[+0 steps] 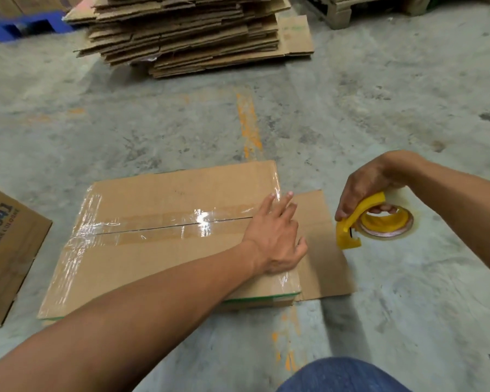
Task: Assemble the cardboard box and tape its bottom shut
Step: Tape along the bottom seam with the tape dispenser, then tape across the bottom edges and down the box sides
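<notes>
A brown cardboard box lies bottom-up on the concrete floor, its two flaps meeting at a centre seam covered by clear shiny tape. More clear tape wraps the left and right edges. My left hand rests flat on the box's right end, fingers spread over the tape. My right hand hovers to the right of the box, gripping a yellow tape dispenser with a roll of clear tape. A loose flap sticks out flat on the floor at the right, below the dispenser.
A tall stack of flattened cartons stands ahead. Another printed box sits at the left edge. A blue pallet is far left, a wooden pallet far right. My knee in jeans is at the bottom.
</notes>
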`<control>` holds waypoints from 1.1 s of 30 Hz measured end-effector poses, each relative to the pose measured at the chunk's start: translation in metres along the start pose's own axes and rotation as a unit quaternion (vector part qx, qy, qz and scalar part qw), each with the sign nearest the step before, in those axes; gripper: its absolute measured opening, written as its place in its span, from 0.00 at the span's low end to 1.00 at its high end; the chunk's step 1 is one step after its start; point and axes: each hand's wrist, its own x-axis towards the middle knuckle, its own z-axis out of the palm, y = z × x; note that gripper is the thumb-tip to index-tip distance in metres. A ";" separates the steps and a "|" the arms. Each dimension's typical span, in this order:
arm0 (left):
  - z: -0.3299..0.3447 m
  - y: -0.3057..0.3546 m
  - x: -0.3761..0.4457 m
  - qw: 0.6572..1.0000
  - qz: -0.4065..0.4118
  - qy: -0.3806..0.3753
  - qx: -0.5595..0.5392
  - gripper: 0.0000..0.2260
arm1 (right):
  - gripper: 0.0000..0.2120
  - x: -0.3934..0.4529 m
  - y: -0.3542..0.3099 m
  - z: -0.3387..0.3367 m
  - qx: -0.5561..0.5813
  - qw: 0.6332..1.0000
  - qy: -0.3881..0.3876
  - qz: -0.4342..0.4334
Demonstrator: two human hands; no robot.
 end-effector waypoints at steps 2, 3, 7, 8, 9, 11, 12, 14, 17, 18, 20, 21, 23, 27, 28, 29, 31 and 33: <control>-0.001 0.000 0.006 0.999 0.024 -0.031 0.025 0.33 | 0.34 -0.006 -0.009 -0.002 0.012 0.999 0.039 -0.022; -0.002 0.001 0.008 0.998 0.032 -0.042 0.033 0.33 | 0.33 -0.008 -0.015 -0.004 0.029 0.997 0.068 -0.031; -0.016 -0.014 0.012 0.992 0.118 -0.044 0.033 0.26 | 0.14 -0.023 -0.052 -0.013 0.097 0.947 0.286 -0.107; -0.023 -0.023 0.011 0.988 0.150 -0.015 0.021 0.23 | 0.14 -0.026 -0.064 -0.017 0.105 0.930 0.328 -0.127; -0.031 -0.033 0.009 0.986 0.166 0.026 -0.004 0.22 | 0.14 -0.030 -0.077 -0.020 0.117 0.916 0.354 -0.146; -0.045 -0.060 0.001 0.984 0.116 0.105 -0.085 0.18 | 0.14 -0.035 -0.099 -0.025 0.163 0.890 0.386 -0.181; -0.044 -0.079 -0.001 0.981 0.047 0.133 -0.136 0.16 | 0.14 -0.038 -0.109 -0.027 0.195 0.873 0.399 -0.201; -0.038 -0.116 -0.006 0.939 -0.118 0.158 -0.281 0.14 | 0.14 -0.044 -0.125 -0.028 0.266 0.840 0.399 -0.256; -0.046 -0.157 -0.010 0.714 -0.293 0.117 -0.624 0.12 | 0.15 -0.054 -0.139 -0.019 0.355 0.804 0.321 -0.353; -0.052 -0.168 -0.012 0.643 -0.318 0.095 -0.690 0.11 | 0.15 -0.058 -0.142 -0.015 0.372 0.799 0.287 -0.376; -0.065 -0.183 -0.020 0.572 -0.328 0.050 -0.750 0.12 | 0.16 -0.066 -0.147 -0.006 0.388 0.804 0.222 -0.393; -0.071 -0.189 -0.024 0.536 -0.316 0.028 -0.783 0.14 | 0.17 -0.070 -0.148 -0.003 0.392 0.808 0.198 -0.392; -0.087 -0.198 -0.029 0.471 -0.278 -0.022 -0.837 0.19 | 0.22 -0.078 -0.149 0.001 0.400 0.812 0.170 -0.391; -0.115 -0.198 -0.037 0.417 -0.197 -0.097 -0.882 0.25 | 0.35 -0.093 -0.147 0.000 0.393 0.812 0.140 -0.409; -0.121 -0.196 -0.037 0.406 -0.177 -0.106 -0.890 0.26 | 0.37 -0.096 -0.146 0.001 0.388 0.812 0.141 -0.413; -0.127 -0.193 -0.038 0.400 -0.159 -0.114 -0.896 0.26 | 0.38 -0.099 -0.146 0.001 0.385 0.812 0.143 -0.415; -0.136 -0.187 -0.038 0.398 -0.134 -0.130 -0.898 0.26 | 0.40 -0.104 -0.144 0.002 0.378 0.812 0.147 -0.419; -0.142 -0.182 -0.038 0.398 -0.125 -0.140 -0.898 0.26 | 0.42 -0.107 -0.142 0.002 0.374 0.811 0.151 -0.422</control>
